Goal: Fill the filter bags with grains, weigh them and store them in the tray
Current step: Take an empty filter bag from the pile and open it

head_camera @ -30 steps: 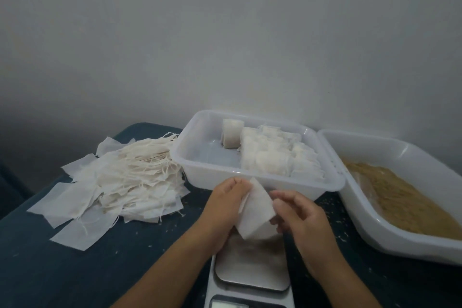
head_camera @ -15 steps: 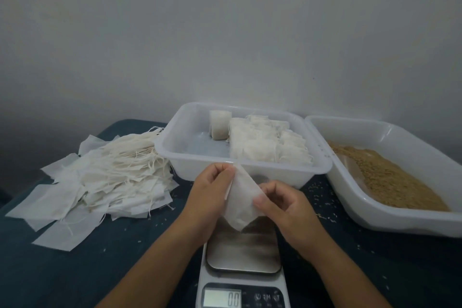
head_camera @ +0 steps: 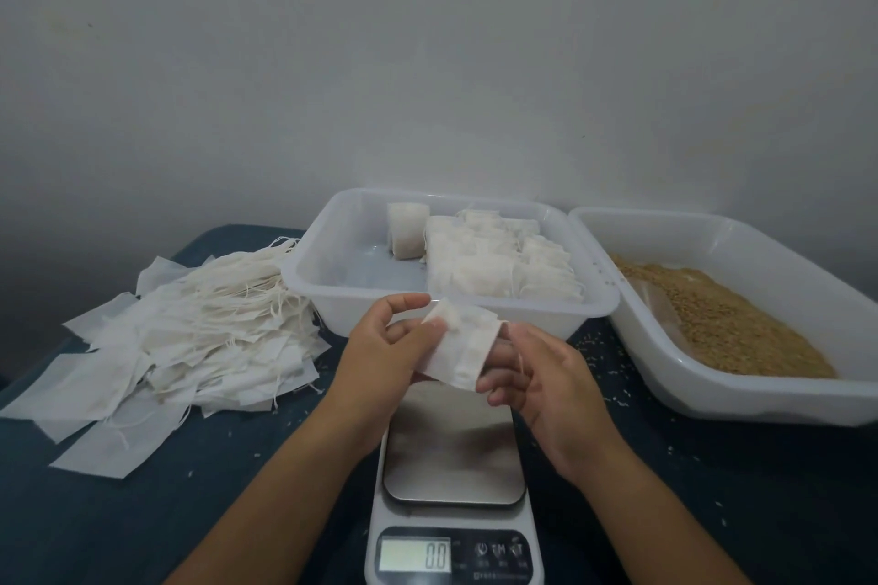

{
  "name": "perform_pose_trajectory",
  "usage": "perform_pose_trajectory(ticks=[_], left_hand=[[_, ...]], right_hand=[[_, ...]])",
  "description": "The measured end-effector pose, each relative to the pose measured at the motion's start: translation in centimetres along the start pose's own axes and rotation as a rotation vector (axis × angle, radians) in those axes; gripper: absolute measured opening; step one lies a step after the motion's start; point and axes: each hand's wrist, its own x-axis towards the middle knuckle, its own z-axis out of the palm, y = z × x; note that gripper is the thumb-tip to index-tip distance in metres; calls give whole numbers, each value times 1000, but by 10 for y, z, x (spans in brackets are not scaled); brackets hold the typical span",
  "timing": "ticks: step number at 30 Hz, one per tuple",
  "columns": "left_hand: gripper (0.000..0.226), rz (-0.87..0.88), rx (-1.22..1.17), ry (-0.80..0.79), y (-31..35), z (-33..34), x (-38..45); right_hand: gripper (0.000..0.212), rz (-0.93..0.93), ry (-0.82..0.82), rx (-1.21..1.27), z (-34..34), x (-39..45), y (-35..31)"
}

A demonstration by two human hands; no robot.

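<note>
An empty white filter bag (head_camera: 460, 347) hangs in the air above the scale (head_camera: 453, 480), held between both hands. My left hand (head_camera: 385, 356) pinches its left edge with thumb and fingers. My right hand (head_camera: 541, 390) holds the right side, fingers curled beneath the bag. The scale's steel plate carries nothing and the display (head_camera: 414, 555) reads 0.0. Just behind the hands stands the clear storage tray (head_camera: 328, 271), with several filled bags (head_camera: 494, 261) packed in rows on its right side. At right, a second clear tray (head_camera: 731, 390) holds brown grains (head_camera: 727, 318).
A loose heap of empty filter bags with strings (head_camera: 190, 333) lies on the left of the dark blue table (head_camera: 157, 513). Spilled grains dot the table near both trays. A plain wall rises right behind the trays.
Both hands have turned the bag from an upright fold to a flatter, spread position, and shifted it slightly right. The camera has tilted down, showing the scale's display.
</note>
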Motion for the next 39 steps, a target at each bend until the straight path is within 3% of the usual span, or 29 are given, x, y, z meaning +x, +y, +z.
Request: perform_pose_trajectory(ticks=[2,10,12,15,18,20,22,32,39], left_hand=[[24,-16,-35,14,0,-1,1],[25,49,124,86,-5,-2,1],[28,199,305,195,-3,-5,0],[22,625,583,284,7,-7,-8],[18,826,687,54,7,-3,-20],[25,774,784,-101,3,4,-24],[28,732,825,-160,-2,8,-26],[8,583,697,-60,-8,9,-24],[14,464,583,23,-11,11,-22]], right_hand=[[19,-21,-7,-86,1,-2,0],[20,-83,74,-171,4,-4,0],[20,-90,101,-159,3,-4,-2],[19,-101,143,-149,1,-3,-3],[20,-131,150,-201,-1,-4,-2],[21,-145,124,-244,-1,-5,1],[21,-149,111,-263,-1,-5,2],[21,-198,123,-388,2,-6,5],[24,-239,132,-506,4,-9,5]])
